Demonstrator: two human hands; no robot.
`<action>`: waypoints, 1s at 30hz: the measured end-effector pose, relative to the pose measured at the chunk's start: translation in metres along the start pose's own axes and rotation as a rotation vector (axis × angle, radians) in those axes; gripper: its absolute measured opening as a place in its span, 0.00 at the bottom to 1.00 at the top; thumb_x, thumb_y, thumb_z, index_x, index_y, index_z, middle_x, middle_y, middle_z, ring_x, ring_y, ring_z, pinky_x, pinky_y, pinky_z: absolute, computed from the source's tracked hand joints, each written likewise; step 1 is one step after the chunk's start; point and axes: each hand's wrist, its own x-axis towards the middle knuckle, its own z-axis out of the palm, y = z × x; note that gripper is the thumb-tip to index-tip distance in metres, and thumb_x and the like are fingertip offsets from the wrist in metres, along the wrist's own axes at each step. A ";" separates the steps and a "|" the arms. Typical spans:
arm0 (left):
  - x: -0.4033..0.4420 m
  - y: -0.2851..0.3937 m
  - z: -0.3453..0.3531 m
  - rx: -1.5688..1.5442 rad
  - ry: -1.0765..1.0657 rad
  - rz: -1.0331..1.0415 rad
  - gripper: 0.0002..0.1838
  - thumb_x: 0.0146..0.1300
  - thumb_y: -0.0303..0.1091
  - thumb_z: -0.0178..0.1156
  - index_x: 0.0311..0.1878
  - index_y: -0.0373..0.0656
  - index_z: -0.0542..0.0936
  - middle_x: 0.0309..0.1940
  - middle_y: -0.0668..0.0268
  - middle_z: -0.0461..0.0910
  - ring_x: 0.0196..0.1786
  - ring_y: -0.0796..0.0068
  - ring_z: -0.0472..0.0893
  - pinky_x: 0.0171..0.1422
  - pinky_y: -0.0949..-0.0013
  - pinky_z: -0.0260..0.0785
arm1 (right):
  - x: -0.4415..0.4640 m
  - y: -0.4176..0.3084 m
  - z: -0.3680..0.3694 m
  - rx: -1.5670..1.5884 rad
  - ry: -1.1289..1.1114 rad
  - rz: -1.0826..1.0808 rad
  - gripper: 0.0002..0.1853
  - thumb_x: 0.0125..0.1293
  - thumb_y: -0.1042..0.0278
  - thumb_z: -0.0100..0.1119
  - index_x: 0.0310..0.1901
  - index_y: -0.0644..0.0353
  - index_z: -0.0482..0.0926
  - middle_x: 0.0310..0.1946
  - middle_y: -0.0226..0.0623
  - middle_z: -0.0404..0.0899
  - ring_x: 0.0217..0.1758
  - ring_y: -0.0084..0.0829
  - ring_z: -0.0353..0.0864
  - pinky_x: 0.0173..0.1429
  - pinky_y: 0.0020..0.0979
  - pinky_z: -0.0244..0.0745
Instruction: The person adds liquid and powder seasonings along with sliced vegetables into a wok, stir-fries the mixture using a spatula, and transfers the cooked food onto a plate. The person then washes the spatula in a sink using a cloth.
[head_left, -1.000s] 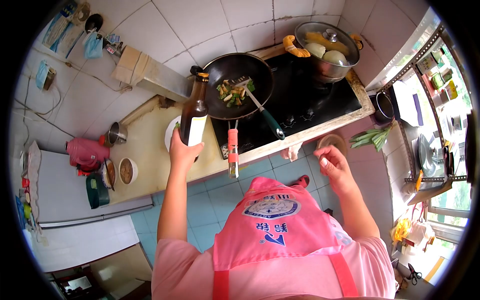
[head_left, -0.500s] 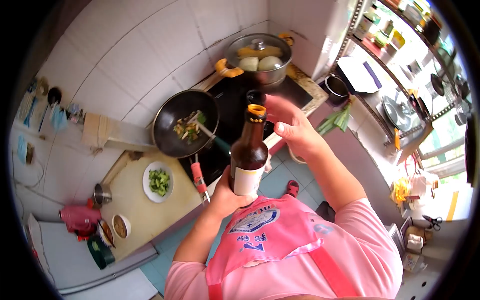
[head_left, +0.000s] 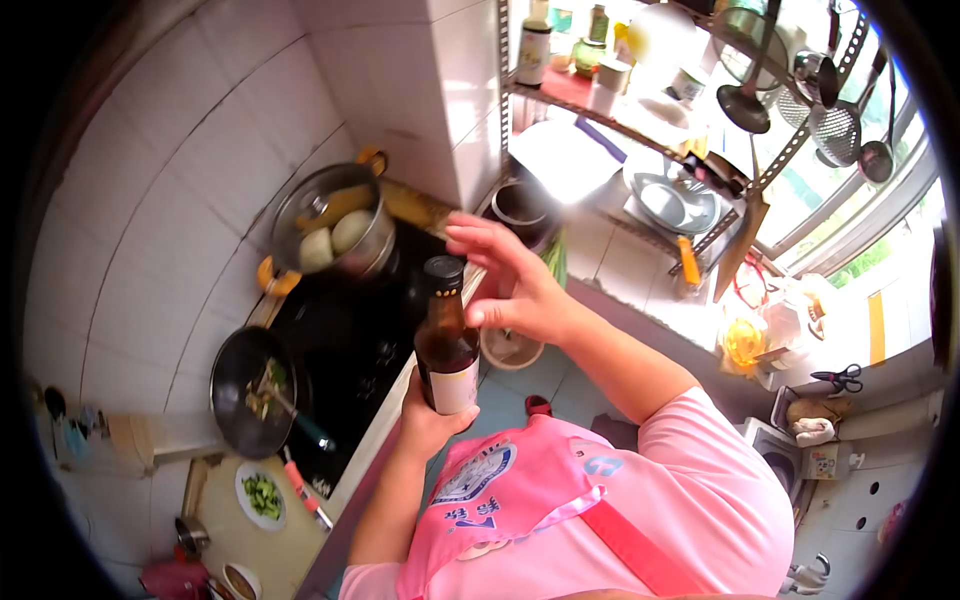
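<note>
My left hand (head_left: 430,420) is wrapped round the lower part of a brown glass bottle (head_left: 447,345) with a pale label. A dark cap (head_left: 444,272) sits on the bottle's neck, and the bottle stands upright. Just right of the neck is my right hand (head_left: 515,280), fingers apart and holding nothing. To the left, a black wok (head_left: 238,410) on the dark cooktop (head_left: 345,345) holds chopped food and a spatula with a green handle (head_left: 310,430). Behind it stands a glass-lidded steel pot (head_left: 375,240) with pale round items inside.
A white plate of chopped greens (head_left: 262,495) lies on the counter (head_left: 225,530). At the right, a metal shelf (head_left: 610,125) holds bottles and dishes, with ladles (head_left: 745,105) hanging beside it. A dark pot (head_left: 520,203) and a bowl (head_left: 510,347) are beyond my right hand.
The view has swung right toward the shelf. The cap now sits on the bottle, whose mouth was uncovered half a second ago. My right hand is open beside the neck.
</note>
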 end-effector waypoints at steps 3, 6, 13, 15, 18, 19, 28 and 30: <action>0.050 0.004 0.042 0.073 -0.020 0.066 0.39 0.42 0.26 0.74 0.60 0.41 0.65 0.50 0.63 0.75 0.52 0.70 0.77 0.56 0.65 0.70 | -0.001 -0.013 -0.057 -0.006 -0.257 0.218 0.37 0.57 0.55 0.72 0.64 0.61 0.68 0.52 0.34 0.78 0.58 0.27 0.74 0.59 0.31 0.70; 0.097 0.014 0.087 0.203 -0.042 0.191 0.47 0.42 0.32 0.76 0.65 0.41 0.60 0.57 0.62 0.71 0.59 0.68 0.72 0.62 0.64 0.67 | 0.002 -0.018 -0.093 0.172 -0.188 0.289 0.32 0.61 0.56 0.69 0.63 0.61 0.69 0.53 0.34 0.77 0.60 0.29 0.73 0.65 0.32 0.66; 0.167 0.039 0.116 0.572 0.051 0.465 0.66 0.49 0.61 0.71 0.76 0.43 0.35 0.75 0.51 0.46 0.76 0.55 0.50 0.75 0.53 0.47 | 0.055 -0.055 -0.188 -0.263 -0.080 0.101 0.25 0.61 0.61 0.67 0.58 0.61 0.74 0.52 0.35 0.78 0.60 0.30 0.74 0.67 0.35 0.64; 0.159 0.038 0.113 0.523 0.039 0.411 0.61 0.53 0.62 0.67 0.76 0.43 0.38 0.75 0.49 0.45 0.77 0.53 0.48 0.75 0.46 0.43 | 0.089 -0.057 -0.217 -0.359 0.042 -0.088 0.24 0.61 0.60 0.67 0.56 0.60 0.75 0.51 0.34 0.80 0.57 0.29 0.75 0.66 0.37 0.65; 0.134 0.023 0.106 0.469 0.000 0.222 0.53 0.56 0.58 0.65 0.76 0.46 0.48 0.75 0.54 0.50 0.77 0.55 0.50 0.74 0.44 0.45 | 0.139 -0.034 -0.266 -0.242 0.186 -0.069 0.20 0.60 0.65 0.68 0.54 0.59 0.77 0.47 0.34 0.80 0.53 0.28 0.78 0.60 0.35 0.72; 0.124 0.015 0.103 0.466 0.011 0.221 0.53 0.56 0.58 0.65 0.76 0.46 0.48 0.75 0.54 0.50 0.77 0.55 0.50 0.74 0.44 0.45 | 0.156 -0.019 -0.284 -0.344 0.225 -0.133 0.18 0.61 0.65 0.67 0.52 0.58 0.78 0.45 0.37 0.82 0.49 0.30 0.81 0.56 0.35 0.75; 0.048 -0.041 0.072 0.057 0.301 -0.069 0.42 0.62 0.48 0.63 0.74 0.46 0.54 0.68 0.56 0.63 0.69 0.60 0.64 0.71 0.51 0.54 | 0.262 0.075 -0.411 -0.943 0.566 0.008 0.25 0.56 0.52 0.66 0.49 0.62 0.79 0.43 0.46 0.83 0.47 0.43 0.83 0.52 0.40 0.75; 0.037 -0.047 0.067 0.017 0.334 -0.079 0.41 0.63 0.48 0.62 0.74 0.45 0.55 0.67 0.56 0.64 0.67 0.61 0.66 0.70 0.53 0.55 | 0.274 0.091 -0.430 -0.971 0.628 0.092 0.26 0.56 0.48 0.67 0.47 0.64 0.79 0.43 0.49 0.83 0.48 0.45 0.82 0.54 0.40 0.73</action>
